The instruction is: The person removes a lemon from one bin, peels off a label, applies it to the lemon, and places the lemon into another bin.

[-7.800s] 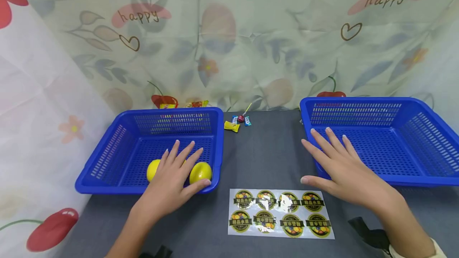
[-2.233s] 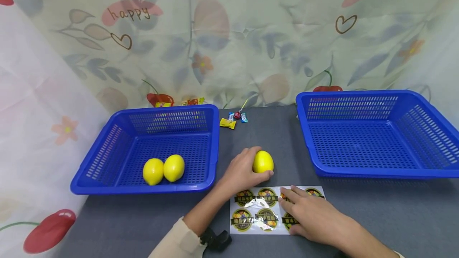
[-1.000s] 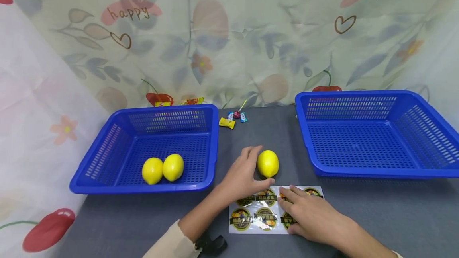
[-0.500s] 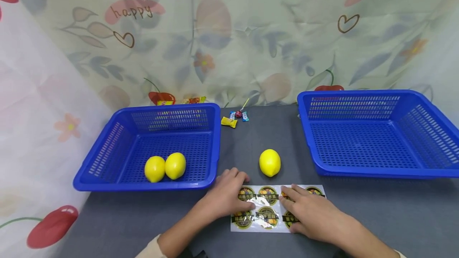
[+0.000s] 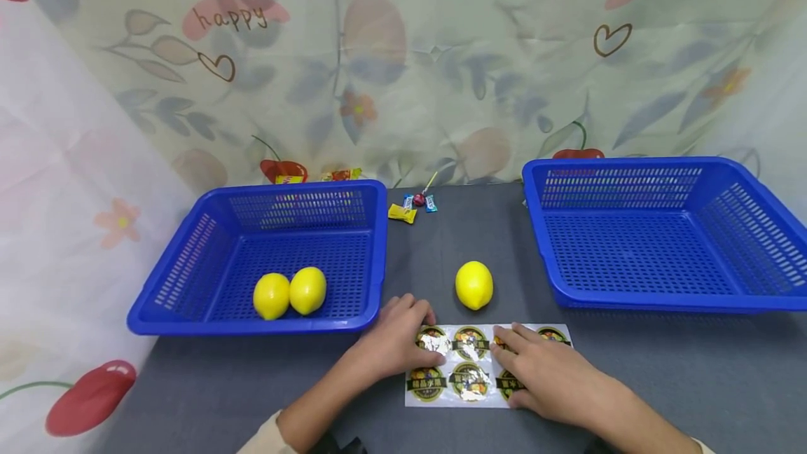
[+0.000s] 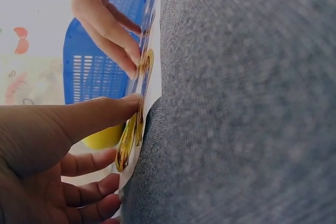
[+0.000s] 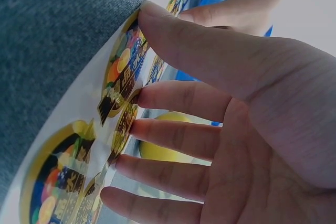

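Note:
A white sheet of round fruit stickers (image 5: 469, 381) lies flat on the grey table. At its left end is my left hand (image 5: 392, 342); the thumb touches a sticker, and the other fingers rest by the sheet's far left corner, loosely bent. My right hand (image 5: 548, 373) lies over the sheet's right half with its fingers extended, covering several stickers. In the right wrist view its fingertips (image 7: 140, 98) touch the sheet. Just beyond the sheet, a yellow lemon (image 5: 474, 286) stands apart from both hands. Two more lemons (image 5: 272, 296) (image 5: 307, 291) sit side by side in the left blue basket (image 5: 257, 328).
A second blue basket (image 5: 668, 300) stands at the right. Wrapped candies (image 5: 402, 214) and a lollipop (image 5: 419, 200) lie at the back near the left basket. More wrappers (image 5: 341, 175) show behind that basket. A printed curtain (image 5: 435, 90) hangs along the back.
A lemon was set down on the table by my left hand, which released it and drew back to the sheet's left end. Earlier, my right hand came from the right basket onto the sheet.

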A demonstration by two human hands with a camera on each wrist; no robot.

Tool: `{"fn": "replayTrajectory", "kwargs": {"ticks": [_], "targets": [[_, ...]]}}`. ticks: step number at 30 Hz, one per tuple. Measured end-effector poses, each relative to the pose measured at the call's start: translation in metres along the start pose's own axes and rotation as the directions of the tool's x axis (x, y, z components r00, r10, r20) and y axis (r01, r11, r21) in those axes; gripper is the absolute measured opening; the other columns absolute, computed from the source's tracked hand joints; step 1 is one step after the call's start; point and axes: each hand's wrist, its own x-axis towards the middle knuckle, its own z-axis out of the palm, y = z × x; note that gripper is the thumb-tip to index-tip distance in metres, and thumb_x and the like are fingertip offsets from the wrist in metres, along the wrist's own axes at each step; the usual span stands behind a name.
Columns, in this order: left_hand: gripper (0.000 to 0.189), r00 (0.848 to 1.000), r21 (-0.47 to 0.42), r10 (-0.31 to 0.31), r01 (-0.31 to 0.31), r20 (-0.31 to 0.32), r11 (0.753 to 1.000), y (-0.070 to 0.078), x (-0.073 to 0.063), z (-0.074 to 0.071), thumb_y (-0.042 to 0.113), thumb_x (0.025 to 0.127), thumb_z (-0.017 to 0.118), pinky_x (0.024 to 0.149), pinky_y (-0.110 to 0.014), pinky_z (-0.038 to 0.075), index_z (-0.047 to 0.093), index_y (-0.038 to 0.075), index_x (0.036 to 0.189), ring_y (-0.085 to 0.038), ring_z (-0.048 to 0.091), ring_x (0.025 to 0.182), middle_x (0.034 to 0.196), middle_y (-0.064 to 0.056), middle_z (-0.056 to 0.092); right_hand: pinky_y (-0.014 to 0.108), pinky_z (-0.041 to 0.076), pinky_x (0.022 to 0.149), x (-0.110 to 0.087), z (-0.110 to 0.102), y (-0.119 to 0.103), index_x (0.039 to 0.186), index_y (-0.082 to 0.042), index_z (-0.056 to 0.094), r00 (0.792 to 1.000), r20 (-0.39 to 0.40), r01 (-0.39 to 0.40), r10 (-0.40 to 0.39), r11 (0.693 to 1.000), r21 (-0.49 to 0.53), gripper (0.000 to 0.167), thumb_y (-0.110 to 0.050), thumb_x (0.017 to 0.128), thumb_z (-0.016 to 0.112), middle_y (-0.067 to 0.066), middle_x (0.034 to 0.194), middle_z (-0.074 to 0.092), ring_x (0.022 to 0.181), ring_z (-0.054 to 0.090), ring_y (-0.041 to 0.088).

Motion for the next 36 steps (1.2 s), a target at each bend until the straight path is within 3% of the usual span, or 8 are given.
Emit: {"fn": "replayTrajectory", "kwargs": {"ticks": [7, 16, 20, 27, 31, 36], "targets": [[0.042, 1.0, 0.009, 0.023, -0.023, -0.013, 1.0, 0.0012, -0.0022, -0.0015, 0.04, 0.074, 0.089, 0.075, -0.031, 0.037, 0.062, 0.018, 0.097, -0.015, 0.042, 0.081, 0.085, 0.006, 0.048, 0.053, 0.053, 0.087, 0.001, -0.0012, -0.0002, 0.122, -0.001, 0.068, 1.0, 0.014, -0.004, 0.004, 1.0, 0.012, 0.06, -0.034, 0.076, 0.086, 0.021, 0.134, 0.057, 0.12, 0.055, 0.045], [0.027, 0.989, 0.005, 0.139, -0.139, -0.044, 0.99, 0.0026, -0.0032, -0.0036, 0.019, 0.077, 0.086, 0.063, -0.025, 0.039, 0.063, 0.015, 0.09, -0.009, 0.046, 0.068, 0.074, 0.007, 0.054, 0.053, 0.054, 0.086, 0.0014, -0.0009, 0.0003, 0.121, -0.001, 0.068, 1.0, 0.002, 0.005, -0.005, 1.0, 0.0, 0.06, -0.035, 0.075, 0.087, 0.021, 0.133, 0.057, 0.119, 0.056, 0.045], [0.023, 0.99, -0.045, 0.135, -0.136, -0.029, 0.99, 0.0029, -0.004, -0.0058, 0.01, 0.079, 0.081, 0.058, -0.024, 0.041, 0.062, 0.015, 0.09, -0.006, 0.048, 0.061, 0.07, 0.007, 0.054, 0.053, 0.054, 0.086, 0.0013, -0.0008, 0.0003, 0.121, -0.001, 0.068, 1.0, -0.003, 0.006, -0.006, 1.0, -0.003, 0.06, -0.035, 0.075, 0.087, 0.021, 0.133, 0.057, 0.119, 0.056, 0.045], [0.018, 0.994, -0.12, 0.11, -0.109, -0.001, 0.987, 0.0028, -0.0048, -0.0073, 0.011, 0.085, 0.078, 0.055, -0.023, 0.04, 0.063, 0.017, 0.092, -0.005, 0.047, 0.058, 0.067, 0.011, 0.05, 0.053, 0.054, 0.086, 0.0014, -0.0017, 0.0001, 0.122, -0.001, 0.068, 1.0, 0.014, -0.001, 0.001, 1.0, 0.016, 0.059, -0.034, 0.076, 0.086, 0.021, 0.134, 0.057, 0.12, 0.055, 0.045], [0.01, 0.99, -0.224, 0.131, -0.139, -0.049, 0.965, 0.0039, -0.0037, -0.0068, 0.012, 0.092, 0.072, 0.055, -0.023, 0.038, 0.063, 0.017, 0.095, -0.006, 0.045, 0.061, 0.07, 0.008, 0.049, 0.054, 0.053, 0.086, 0.0015, -0.0026, -0.0001, 0.123, -0.002, 0.068, 0.999, 0.03, -0.011, 0.01, 1.0, 0.025, 0.059, -0.035, 0.077, 0.086, 0.021, 0.135, 0.056, 0.121, 0.055, 0.045], [0.004, 0.976, -0.364, 0.142, -0.194, -0.165, 0.911, 0.0062, 0.0007, -0.0037, 0.014, 0.097, 0.067, 0.059, -0.024, 0.038, 0.065, 0.015, 0.1, -0.008, 0.045, 0.065, 0.074, 0.006, 0.049, 0.055, 0.052, 0.088, 0.0019, -0.0045, 0.0006, 0.124, -0.003, 0.068, 0.999, 0.049, -0.023, 0.021, 0.999, 0.039, 0.061, -0.037, 0.077, 0.086, 0.021, 0.136, 0.056, 0.121, 0.055, 0.046]]}}
